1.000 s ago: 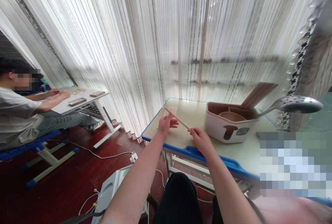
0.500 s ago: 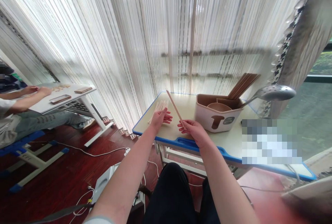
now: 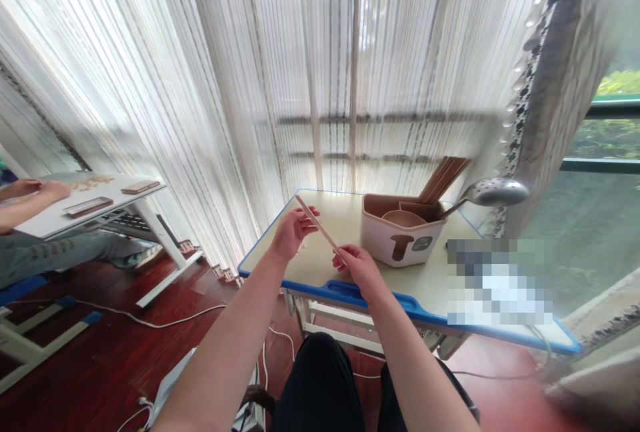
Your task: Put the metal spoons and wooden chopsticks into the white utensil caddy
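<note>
A thin wooden chopstick (image 3: 317, 227) slants across in front of me, above the near left part of a blue-edged table (image 3: 350, 293). My right hand (image 3: 357, 267) pinches its near end. My left hand (image 3: 293, 229) is raised off the table with its fingers curled at the far end of the same stick. A beige utensil holder (image 3: 400, 240) stands just to the right of my right hand, with several brown chopsticks (image 3: 443, 179) and a metal slotted ladle (image 3: 487, 192) leaning out of it.
String curtains hang right behind the table. At the far left another person's hands (image 3: 35, 189) rest on a white desk (image 3: 75, 209) with small trays. Cables and a white box lie on the dark red floor. A blurred patch covers the table's right part.
My left hand has lifted from the pile on the table and now meets the far end of the stick. The stick has tipped from steep to a flatter slant. The camera has swung right.
</note>
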`<state>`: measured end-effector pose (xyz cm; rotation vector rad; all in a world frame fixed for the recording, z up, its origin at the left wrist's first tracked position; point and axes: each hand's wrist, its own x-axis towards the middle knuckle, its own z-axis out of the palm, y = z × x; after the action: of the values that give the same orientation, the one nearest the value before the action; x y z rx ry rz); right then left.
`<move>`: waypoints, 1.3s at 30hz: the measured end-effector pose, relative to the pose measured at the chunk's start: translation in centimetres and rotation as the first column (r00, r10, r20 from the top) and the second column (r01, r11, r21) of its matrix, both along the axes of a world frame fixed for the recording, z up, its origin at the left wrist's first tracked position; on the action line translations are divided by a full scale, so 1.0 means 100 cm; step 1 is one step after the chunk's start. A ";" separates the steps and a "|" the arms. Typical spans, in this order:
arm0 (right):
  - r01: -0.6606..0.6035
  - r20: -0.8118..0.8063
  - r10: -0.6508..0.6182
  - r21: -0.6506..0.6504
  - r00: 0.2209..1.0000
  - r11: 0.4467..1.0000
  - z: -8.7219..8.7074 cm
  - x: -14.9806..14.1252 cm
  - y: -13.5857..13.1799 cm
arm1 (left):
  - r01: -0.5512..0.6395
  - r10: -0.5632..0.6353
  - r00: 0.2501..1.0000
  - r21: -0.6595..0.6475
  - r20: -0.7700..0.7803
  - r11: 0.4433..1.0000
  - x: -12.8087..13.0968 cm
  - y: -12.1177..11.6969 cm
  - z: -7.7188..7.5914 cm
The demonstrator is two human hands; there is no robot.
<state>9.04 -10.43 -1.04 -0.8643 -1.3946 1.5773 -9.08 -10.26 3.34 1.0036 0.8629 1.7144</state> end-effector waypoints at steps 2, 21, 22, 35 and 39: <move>0.008 -0.028 -0.008 -0.009 1.000 1.000 0.001 0.004 0.001 | 0.017 -0.016 1.000 0.066 -0.024 0.998 0.006 0.000 0.023; 0.397 0.042 -0.575 0.683 0.817 0.614 0.125 0.109 0.031 | 0.158 -0.052 0.964 0.403 -0.262 0.902 0.119 0.074 0.157; 0.385 0.012 -0.538 0.685 0.843 0.619 0.126 0.103 0.039 | 0.121 -0.014 0.968 0.418 -0.249 0.901 0.119 0.077 0.156; 0.355 -0.004 -0.698 0.863 0.716 0.360 0.094 0.096 0.053 | 0.069 0.046 0.970 0.452 -0.240 0.889 0.123 0.103 0.139; 0.284 0.058 -0.750 0.904 0.659 0.320 0.092 0.089 0.055 | 0.238 -0.081 0.917 0.372 -0.391 0.897 0.121 0.102 0.136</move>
<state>17.98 -4.91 8.14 -0.9536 -1.6922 -0.0058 3.04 -0.03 16.94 1.6795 0.6254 1.6213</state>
